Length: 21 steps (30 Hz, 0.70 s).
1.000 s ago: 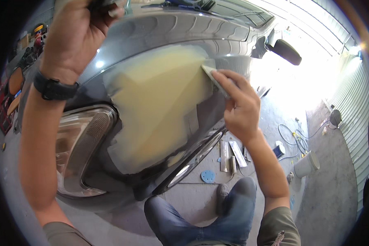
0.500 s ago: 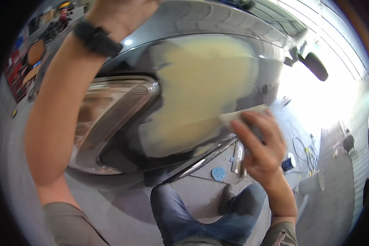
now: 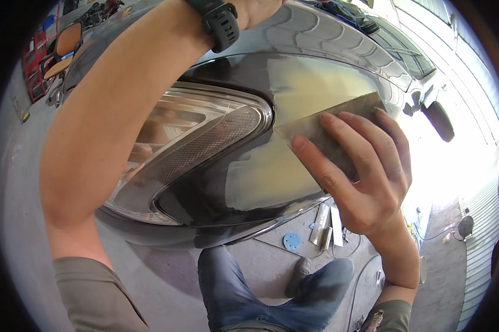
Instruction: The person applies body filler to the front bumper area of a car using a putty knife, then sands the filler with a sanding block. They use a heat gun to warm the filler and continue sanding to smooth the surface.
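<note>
My right hand (image 3: 360, 166) holds a thin grey rectangular spreader (image 3: 316, 127), its fingertips spread along it, against the pale yellow filler patch (image 3: 305, 77) on the dark car's front corner (image 3: 199, 216). The patch surrounds the spreader and lies beside the clear headlight (image 3: 183, 122), partly behind my left forearm. My left hand (image 3: 258, 12) is at the top edge on the bodywork's upper side, wearing a black watch; its fingers are mostly out of frame, so what they hold is hidden.
A side mirror (image 3: 438, 119) juts out at right. Below lie a blue disc (image 3: 292, 241), metal strips (image 3: 320, 224) and cords on the floor (image 3: 150, 265), near my knees. A chair (image 3: 67, 44) and red rack (image 3: 33, 72) stand at left; a corrugated wall (image 3: 485, 254) is at right.
My left arm has moved rightward across the top. My right hand dropped from the patch's upper right, then shifted up, turning the spreader broad across the filler. The view has shifted, bringing the headlight more central.
</note>
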{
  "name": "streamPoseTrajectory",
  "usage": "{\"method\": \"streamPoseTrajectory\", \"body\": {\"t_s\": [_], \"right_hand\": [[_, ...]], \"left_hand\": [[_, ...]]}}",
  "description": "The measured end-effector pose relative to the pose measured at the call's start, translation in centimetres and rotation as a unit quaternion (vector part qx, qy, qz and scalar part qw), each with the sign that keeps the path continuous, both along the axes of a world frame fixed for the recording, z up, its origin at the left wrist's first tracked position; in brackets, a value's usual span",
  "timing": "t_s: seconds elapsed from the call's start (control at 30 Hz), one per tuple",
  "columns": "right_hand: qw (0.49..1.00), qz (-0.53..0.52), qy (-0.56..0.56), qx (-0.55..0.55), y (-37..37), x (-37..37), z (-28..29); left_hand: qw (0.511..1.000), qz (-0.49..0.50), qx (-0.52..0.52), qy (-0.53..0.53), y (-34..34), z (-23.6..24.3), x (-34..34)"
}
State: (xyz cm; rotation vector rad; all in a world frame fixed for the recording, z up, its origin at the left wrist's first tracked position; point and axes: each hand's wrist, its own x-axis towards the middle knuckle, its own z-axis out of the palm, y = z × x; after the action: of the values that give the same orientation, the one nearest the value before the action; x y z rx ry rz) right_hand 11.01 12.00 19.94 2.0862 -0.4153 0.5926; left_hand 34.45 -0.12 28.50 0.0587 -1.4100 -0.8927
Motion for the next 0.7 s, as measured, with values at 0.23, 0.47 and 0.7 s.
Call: {"method": "streamPoseTrajectory", "body": {"t_s": [0.23,0.47,0.7], "right_hand": [[1.000,-0.011,0.009,0.004,-0.3,0.1,-0.3],[0.998,0.000,0.038,-0.046,-1.1,0.6,1.4],[0.995,-0.009,0.064,-0.078,-0.8,1.2,2.5]], "left_hand": [[0.999,0.004,0.031,0.002,0.8,0.4,-0.1],[0.998,0.053,0.021,0.002,0.8,0.1,-0.4],[1.000,0.012,0.024,-0.013,-0.6,0.4,-0.2]]}}
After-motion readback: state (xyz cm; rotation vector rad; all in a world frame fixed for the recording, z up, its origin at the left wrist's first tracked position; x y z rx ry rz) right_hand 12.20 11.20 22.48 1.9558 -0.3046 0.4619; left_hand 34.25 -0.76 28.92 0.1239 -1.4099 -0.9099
